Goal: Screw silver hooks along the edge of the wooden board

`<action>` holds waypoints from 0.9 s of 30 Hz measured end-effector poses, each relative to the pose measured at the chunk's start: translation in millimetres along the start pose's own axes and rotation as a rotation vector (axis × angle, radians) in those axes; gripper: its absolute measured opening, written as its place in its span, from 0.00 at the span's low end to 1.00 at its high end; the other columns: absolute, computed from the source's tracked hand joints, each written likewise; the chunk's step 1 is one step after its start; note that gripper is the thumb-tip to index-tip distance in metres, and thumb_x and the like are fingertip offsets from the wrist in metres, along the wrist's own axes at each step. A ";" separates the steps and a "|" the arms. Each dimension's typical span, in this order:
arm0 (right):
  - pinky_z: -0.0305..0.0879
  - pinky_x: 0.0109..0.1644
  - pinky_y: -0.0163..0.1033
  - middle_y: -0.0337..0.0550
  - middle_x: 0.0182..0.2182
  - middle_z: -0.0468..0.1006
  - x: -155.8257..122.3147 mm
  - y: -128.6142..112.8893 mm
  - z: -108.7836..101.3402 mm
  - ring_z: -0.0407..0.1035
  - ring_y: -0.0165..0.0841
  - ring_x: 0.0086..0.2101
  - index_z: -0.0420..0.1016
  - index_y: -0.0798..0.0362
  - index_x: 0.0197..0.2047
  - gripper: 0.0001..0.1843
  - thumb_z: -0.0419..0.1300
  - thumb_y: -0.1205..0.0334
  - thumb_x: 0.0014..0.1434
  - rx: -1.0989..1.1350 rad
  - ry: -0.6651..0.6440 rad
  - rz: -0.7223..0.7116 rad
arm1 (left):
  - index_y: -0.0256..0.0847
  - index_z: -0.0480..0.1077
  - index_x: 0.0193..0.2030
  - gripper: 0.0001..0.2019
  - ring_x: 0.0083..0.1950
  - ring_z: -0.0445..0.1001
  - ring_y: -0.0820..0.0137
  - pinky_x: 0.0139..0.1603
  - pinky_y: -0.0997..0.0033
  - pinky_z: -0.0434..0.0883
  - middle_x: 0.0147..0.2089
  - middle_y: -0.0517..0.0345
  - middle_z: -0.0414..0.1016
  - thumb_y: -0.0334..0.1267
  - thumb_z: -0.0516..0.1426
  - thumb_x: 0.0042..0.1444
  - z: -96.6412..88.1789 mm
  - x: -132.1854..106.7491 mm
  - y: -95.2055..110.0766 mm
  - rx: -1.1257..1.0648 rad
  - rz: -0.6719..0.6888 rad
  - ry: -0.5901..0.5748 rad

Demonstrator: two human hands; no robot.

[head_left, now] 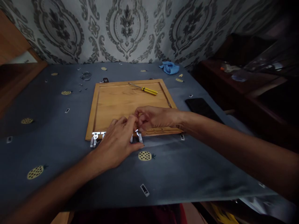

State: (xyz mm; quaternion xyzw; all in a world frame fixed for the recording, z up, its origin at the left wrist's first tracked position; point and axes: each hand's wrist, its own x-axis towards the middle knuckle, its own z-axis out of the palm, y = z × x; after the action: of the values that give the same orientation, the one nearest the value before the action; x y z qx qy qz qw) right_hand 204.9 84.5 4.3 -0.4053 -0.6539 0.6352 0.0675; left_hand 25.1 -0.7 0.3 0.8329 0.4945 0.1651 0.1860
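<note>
A framed wooden board (121, 105) lies flat on the blue cloth. Along its near edge sits a silver metal hook strip (94, 139) with curved prongs pointing toward me. My left hand (116, 141) covers the middle of this strip, fingers bent over it and thumb along its near side. Just beyond the strip's right end, my right hand (149, 118) is closed in a pinch beside the left fingertips. Whatever the pinch holds is hidden. A screwdriver (149, 91) with a yellow-and-black handle rests on the board's far part.
Several small metal bits (83, 88) and a clump of metal rings (86, 76) lie left of the board. A crumpled blue cloth (169, 67) is at the back right. A black phone-like slab (203, 109) lies beneath my right forearm's far side. Patterned curtain (127, 28) hangs behind.
</note>
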 end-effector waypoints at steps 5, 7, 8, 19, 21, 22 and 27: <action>0.62 0.28 0.32 0.30 0.21 0.74 3.3 -2.6 2.4 0.67 0.26 0.23 0.66 0.53 0.32 0.16 0.63 0.80 0.44 -0.022 -0.021 -0.002 | 0.44 0.60 0.43 0.22 0.48 0.71 0.57 0.48 0.59 0.65 0.46 0.57 0.74 0.38 0.70 0.51 -0.1 0.3 -0.2 -0.027 0.018 -0.009; 0.62 0.28 0.32 0.31 0.21 0.75 5.9 -3.0 3.1 0.68 0.26 0.23 0.66 0.53 0.30 0.15 0.63 0.80 0.44 -0.022 -0.031 -0.008 | 0.44 0.61 0.43 0.22 0.48 0.71 0.57 0.47 0.58 0.65 0.46 0.56 0.74 0.38 0.70 0.51 -0.5 0.3 0.4 -0.030 0.001 -0.021; 0.63 0.28 0.32 0.31 0.21 0.75 7.3 -3.0 3.2 0.68 0.26 0.23 0.66 0.53 0.30 0.15 0.63 0.80 0.44 -0.024 -0.039 -0.011 | 0.44 0.61 0.44 0.22 0.48 0.71 0.56 0.47 0.58 0.65 0.46 0.56 0.74 0.38 0.70 0.51 -0.7 0.4 0.6 -0.027 -0.012 -0.026; 0.61 0.27 0.34 0.34 0.21 0.74 9.0 -1.9 -4.7 0.66 0.27 0.23 0.68 0.52 0.26 0.16 0.73 0.66 0.41 -0.034 -0.139 -0.041 | 0.44 0.61 0.43 0.21 0.48 0.70 0.57 0.47 0.58 0.66 0.46 0.57 0.73 0.39 0.70 0.51 0.5 0.8 -0.6 -0.026 -0.030 -0.027; 0.60 0.27 0.34 0.35 0.22 0.75 8.2 -3.2 -4.4 0.66 0.27 0.24 0.68 0.52 0.27 0.18 0.74 0.63 0.40 -0.030 -0.148 -0.038 | 0.45 0.61 0.43 0.21 0.48 0.70 0.57 0.47 0.58 0.66 0.46 0.57 0.73 0.40 0.69 0.51 -0.3 0.7 -0.2 -0.024 -0.047 -0.034; 0.60 0.27 0.34 0.35 0.23 0.76 8.0 -4.0 -4.4 0.67 0.27 0.24 0.68 0.53 0.27 0.19 0.75 0.62 0.39 -0.026 -0.153 -0.038 | 0.44 0.61 0.42 0.21 0.48 0.70 0.57 0.47 0.57 0.66 0.46 0.57 0.73 0.40 0.69 0.51 -0.6 0.6 0.1 -0.023 -0.052 -0.042; 0.61 0.28 0.34 0.36 0.25 0.77 7.0 -1.8 -7.3 0.68 0.27 0.24 0.69 0.53 0.29 0.18 0.73 0.60 0.40 -0.004 -0.145 -0.079 | 0.44 0.61 0.44 0.22 0.48 0.70 0.57 0.48 0.57 0.66 0.47 0.56 0.73 0.40 0.69 0.51 -0.9 0.1 -0.2 -0.015 -0.040 -0.045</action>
State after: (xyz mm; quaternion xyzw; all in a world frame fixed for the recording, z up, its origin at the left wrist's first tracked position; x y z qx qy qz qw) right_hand 203.9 94.7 4.2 -0.3323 -0.6740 0.6583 0.0443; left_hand 24.6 -0.4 1.0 0.8248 0.5055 0.1462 0.2067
